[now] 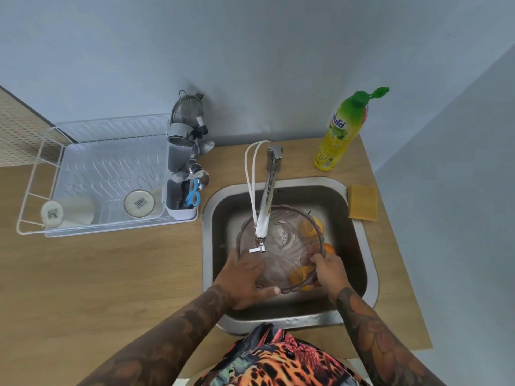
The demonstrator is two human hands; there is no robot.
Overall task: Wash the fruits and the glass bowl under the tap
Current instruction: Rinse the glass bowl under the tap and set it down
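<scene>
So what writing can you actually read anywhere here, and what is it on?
Soap bottle: a blue brand word in non-Latin script on the label, not clear enough to quote; the small print lower down is blurred.
Two cups in the white dish rack, one and another: dark stamps underneath, too small to read.
Nothing else carries text.

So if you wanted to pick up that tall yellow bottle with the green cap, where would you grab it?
Probably round the middle of the tall yellow dish soap bottle, coming from the sink side, its near left. It stands upright on the wooden counter with the blue-grey wall close behind, and its green flip cap hangs open, so the top gives a poor hold.
</scene>
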